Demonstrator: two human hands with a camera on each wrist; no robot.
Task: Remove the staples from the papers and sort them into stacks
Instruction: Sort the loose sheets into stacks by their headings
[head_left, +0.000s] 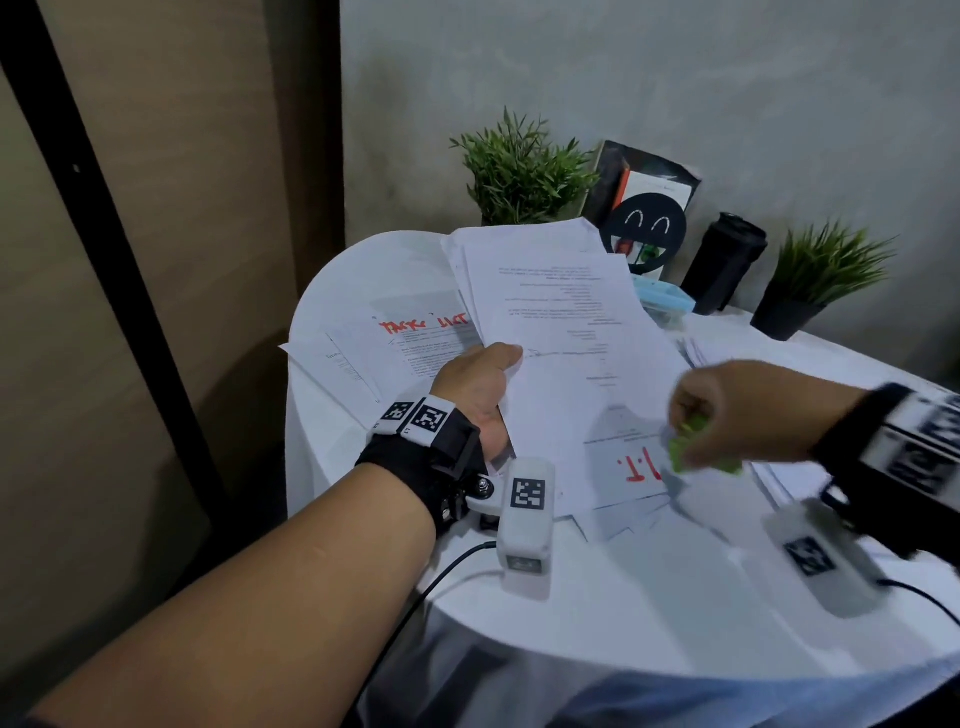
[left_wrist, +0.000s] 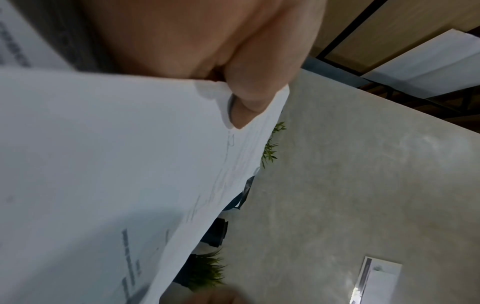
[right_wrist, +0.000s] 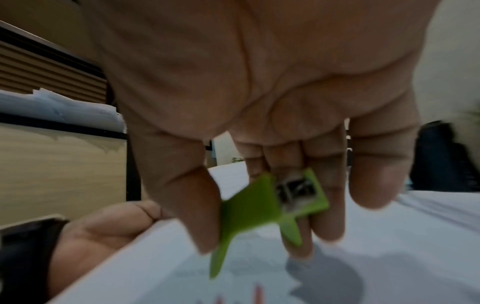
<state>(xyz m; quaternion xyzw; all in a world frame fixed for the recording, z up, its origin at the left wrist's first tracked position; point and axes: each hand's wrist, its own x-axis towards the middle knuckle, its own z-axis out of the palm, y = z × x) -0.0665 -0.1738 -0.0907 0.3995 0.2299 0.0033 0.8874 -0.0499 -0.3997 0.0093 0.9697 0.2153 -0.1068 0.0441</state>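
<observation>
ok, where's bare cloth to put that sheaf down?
Bare tablecloth along the near edge, between the wrist cameras, and a strip far left of the task-list sheet. Crowded: the middle under the held sheaf, the right under the right hand, and the back by the plants.

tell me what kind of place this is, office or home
Probably a small office corner or staged desk. A round table in a white cloth carries loose printed papers, with potted plants and a black tumbler against a bare grey wall.

Beside the black bottle (head_left: 724, 260) stand two potted plants (head_left: 524, 171); one green staple remover (head_left: 696, 447), two hands (head_left: 478, 384).
</observation>
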